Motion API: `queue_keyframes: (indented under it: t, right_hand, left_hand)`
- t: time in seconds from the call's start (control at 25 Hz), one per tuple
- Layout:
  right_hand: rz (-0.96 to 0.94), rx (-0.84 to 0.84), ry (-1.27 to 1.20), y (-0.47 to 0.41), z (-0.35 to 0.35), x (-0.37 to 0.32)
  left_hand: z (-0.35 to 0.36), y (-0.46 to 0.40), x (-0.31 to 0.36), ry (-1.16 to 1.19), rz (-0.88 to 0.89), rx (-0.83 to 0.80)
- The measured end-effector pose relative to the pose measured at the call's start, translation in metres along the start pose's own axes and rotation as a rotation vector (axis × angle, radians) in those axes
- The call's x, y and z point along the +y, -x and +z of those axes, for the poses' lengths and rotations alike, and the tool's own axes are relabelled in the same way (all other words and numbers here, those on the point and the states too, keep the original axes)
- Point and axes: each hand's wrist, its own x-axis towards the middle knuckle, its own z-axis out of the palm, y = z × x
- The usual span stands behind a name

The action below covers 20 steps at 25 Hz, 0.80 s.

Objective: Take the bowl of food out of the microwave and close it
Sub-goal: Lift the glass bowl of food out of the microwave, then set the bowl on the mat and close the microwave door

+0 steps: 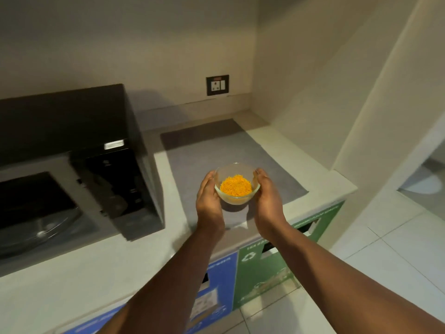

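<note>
Glass bowl (237, 184) of orange shreds — cupped by left hand (207, 197) and right hand (267, 196), palms pressed on its sides; likely light, slippery, breakable — microwave (72, 165) open.

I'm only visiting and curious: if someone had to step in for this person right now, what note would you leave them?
Left hand and right hand: each cupped against a side of the glass bowl, a two-handed grip.
Bowl: holds orange shredded food, out of the microwave, at the grey mat on the counter; whether it rests there yet is unclear.
Microwave: looks open, with a glass turntable in view.
Done: bowl taken out.
Left: release bowl, close microwave.
</note>
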Motion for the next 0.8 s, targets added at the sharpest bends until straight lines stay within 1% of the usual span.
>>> queue_keyframes:
  t: [0.2,0.28,0.36,0.52,0.8]
  right_hand:
    - [0.009,-0.016,0.017,-0.077,-0.022,0.018]
    - [0.029,0.006,0.001,-0.106,-0.026,0.033]
    - [0.054,-0.027,-0.001,-0.131,-0.03,0.052]
    - [0.07,-0.057,0.035,-0.133,-0.024,0.05]
    - [0.002,-0.063,0.138,-0.135,-0.02,0.055]
  left_hand:
    - [0.032,-0.073,-0.055,-0.083,-0.043,0.038]
    - [0.036,-0.092,-0.067,-0.08,-0.043,0.064]
    - [0.037,-0.097,-0.073,-0.088,-0.054,0.063]
    - [0.031,-0.11,-0.079,-0.081,-0.068,0.076]
    - [0.031,-0.114,-0.075,-0.097,-0.106,0.109]
